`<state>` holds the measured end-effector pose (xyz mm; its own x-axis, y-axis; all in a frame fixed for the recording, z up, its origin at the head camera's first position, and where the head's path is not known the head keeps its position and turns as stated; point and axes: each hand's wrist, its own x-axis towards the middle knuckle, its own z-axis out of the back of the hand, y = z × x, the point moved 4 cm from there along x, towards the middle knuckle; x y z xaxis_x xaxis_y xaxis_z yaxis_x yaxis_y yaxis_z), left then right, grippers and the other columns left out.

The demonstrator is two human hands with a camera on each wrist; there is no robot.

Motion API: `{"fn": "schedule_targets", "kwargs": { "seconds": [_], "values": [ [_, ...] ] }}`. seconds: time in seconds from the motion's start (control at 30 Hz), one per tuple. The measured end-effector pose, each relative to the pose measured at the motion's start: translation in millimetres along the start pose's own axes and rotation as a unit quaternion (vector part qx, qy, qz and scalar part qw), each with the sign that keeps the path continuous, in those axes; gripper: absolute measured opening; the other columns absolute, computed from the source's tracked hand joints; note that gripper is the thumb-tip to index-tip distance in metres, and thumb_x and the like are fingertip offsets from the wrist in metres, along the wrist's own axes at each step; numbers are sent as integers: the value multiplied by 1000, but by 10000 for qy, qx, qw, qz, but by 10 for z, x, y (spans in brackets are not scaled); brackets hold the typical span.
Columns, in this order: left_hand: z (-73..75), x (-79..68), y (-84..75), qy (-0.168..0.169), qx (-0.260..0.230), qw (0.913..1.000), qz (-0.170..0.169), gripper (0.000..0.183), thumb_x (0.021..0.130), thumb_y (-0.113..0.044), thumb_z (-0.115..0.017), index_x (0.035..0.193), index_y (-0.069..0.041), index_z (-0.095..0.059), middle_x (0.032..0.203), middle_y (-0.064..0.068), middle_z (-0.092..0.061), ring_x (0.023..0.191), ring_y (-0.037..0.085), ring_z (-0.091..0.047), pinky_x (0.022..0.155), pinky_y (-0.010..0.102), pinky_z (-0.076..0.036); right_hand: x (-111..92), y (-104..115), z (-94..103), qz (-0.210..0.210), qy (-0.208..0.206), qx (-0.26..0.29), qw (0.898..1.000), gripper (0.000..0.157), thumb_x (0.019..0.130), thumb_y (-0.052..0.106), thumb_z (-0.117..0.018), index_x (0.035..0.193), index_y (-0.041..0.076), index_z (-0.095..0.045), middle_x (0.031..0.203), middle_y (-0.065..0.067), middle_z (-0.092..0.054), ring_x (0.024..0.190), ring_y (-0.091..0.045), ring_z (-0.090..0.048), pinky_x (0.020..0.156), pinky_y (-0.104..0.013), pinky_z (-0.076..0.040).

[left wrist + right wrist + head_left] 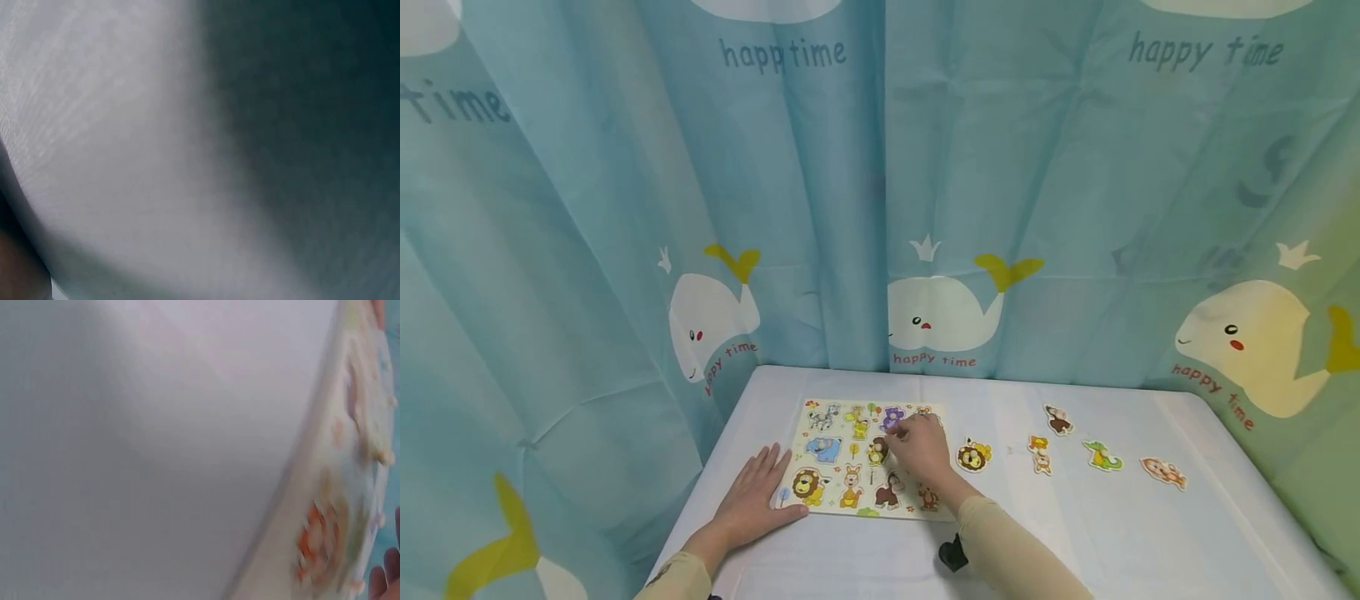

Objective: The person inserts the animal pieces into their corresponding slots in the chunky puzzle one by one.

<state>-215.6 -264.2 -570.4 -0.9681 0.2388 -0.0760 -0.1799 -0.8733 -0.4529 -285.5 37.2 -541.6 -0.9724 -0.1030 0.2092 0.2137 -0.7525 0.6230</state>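
Curtains (850, 167) backed the worktop (850, 558); a brown-yellow piece (877, 452) lay just left of the right hand (922, 450), grip unclear; the left hand (754, 497), farther, was spread.

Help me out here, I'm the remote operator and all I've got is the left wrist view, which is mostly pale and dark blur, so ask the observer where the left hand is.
Observer: The left hand lies at the left edge of a puzzle board.
Operator: My picture doesn't show the right hand. Where's that?
Observer: In the head view it is over the board, its fingertips at a brown-and-yellow animal.
Operator: Are there any loose pieces off the board?
Observer: Yes, for one, a green animal piece lies on the table, off to the board's right.
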Motion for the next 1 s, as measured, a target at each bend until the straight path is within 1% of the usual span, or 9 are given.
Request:
{"fn": "schedule_targets", "kwargs": {
  "seconds": [0.1, 0.17, 0.27, 0.43, 0.53, 0.7, 0.83, 1.0],
  "values": [
    [-33, 9, 17, -156, 18, 9998, -98, 110, 82, -72, -68, 160, -4, -31, 167, 21, -20, 154, 42, -12, 125, 58, -9, 27, -45, 178, -170, 15, 320, 9993, 12, 94, 26, -73, 97, 17, -81, 92, 5, -67, 96, -19, -51, 81, -40, -46],
    [-38, 15, 20, -157, 59, 9998, -108, 110, 82, -73, -67, 161, -5, -30, 168, 21, -19, 155, 41, -11, 125, 57, -8, 36, -70, 297, -306, 61, 449, 9985, 14, 96, 26, -72, 99, 17, -81, 95, 4, -68, 100, -20, -51, 82, -40, -46],
    [-18, 22, 2, -29, 113, 9999, -66, 110, 83, -73, -66, 161, -5, -28, 168, 21, -17, 155, 41, -9, 125, 57, -8, 42, -116, 444, -322, 10, 500, 9982, 14, 96, 25, -72, 101, 16, -81, 98, 3, -69, 101, -21, -51, 81, -40, -46],
    [3, 20, -10, 133, 179, 9997, 32, 110, 84, -73, -65, 162, -5, -26, 169, 21, -15, 156, 40, -7, 126, 56, -7, 28, -182, 618, -230, -128, 596, 9979, 15, 94, 23, -74, 103, 14, -81, 93, 5, -69, 100, -25, -53, 78, -40, -44],
    [0, 11, -9, 170, 158, 9997, 51, 110, 84, -72, -65, 162, -5, -26, 169, 20, -15, 156, 40, -6, 126, 56, -6, 11, -230, 691, -166, -201, 562, 9981, 15, 93, 23, -74, 103, 15, -81, 90, 6, -67, 100, -25, -54, 79, -40, -42],
    [2, -1, -17, 146, 94, 9998, 30, 110, 84, -70, -67, 161, -4, -27, 168, 22, -16, 155, 41, -8, 125, 56, -7, -34, -337, 818, -96, -291, 293, 9991, 16, 92, 23, -75, 104, 13, -81, 90, 6, -67, 102, -24, -53, 86, -46, -42],
    [-4, 2, -20, 102, 144, 9998, 22, 109, 84, -71, -66, 162, -4, -28, 168, 21, -16, 155, 41, -9, 126, 55, -7, -83, -521, 961, -232, -320, 180, 9991, 18, 93, 23, -74, 106, 12, -81, 93, 3, -68, 106, -27, -53, 90, -52, -41],
    [2, 6, -29, 41, 161, 9999, -20, 109, 83, -71, -67, 161, -5, -28, 168, 21, -17, 155, 41, -9, 125, 56, -8, -152, -867, 1172, -540, -381, 2, 9978, 21, 95, 23, -71, 109, 11, -80, 98, -3, -69, 109, -30, -53, 93, -54, -41]
  ]
}}
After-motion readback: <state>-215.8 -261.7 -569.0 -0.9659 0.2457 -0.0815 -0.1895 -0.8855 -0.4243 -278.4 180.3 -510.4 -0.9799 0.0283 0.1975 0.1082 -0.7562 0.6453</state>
